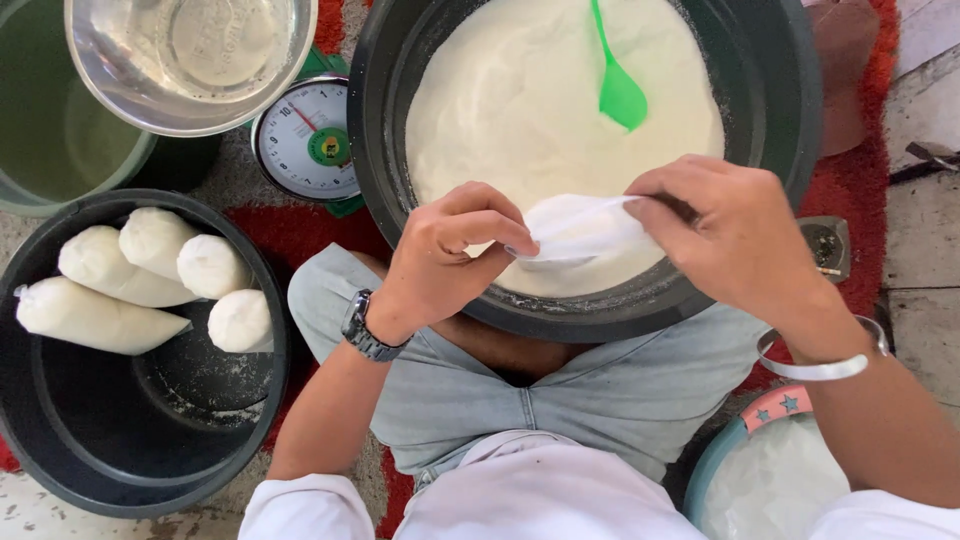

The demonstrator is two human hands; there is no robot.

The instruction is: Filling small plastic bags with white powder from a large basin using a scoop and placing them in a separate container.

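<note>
Left hand (pixel 450 250) and right hand (pixel 725 235) each pinch one thin, white, crumpled plastic bag (pixel 580 230) above one black basin of flour (pixel 520 110); four filled bags (pixel 150 275) lie aside.

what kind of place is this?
Likely a home or small-shop floor setup for bagging flour by weight: a big black basin of white powder, a dial scale, and filled bags in a black tub.
</note>
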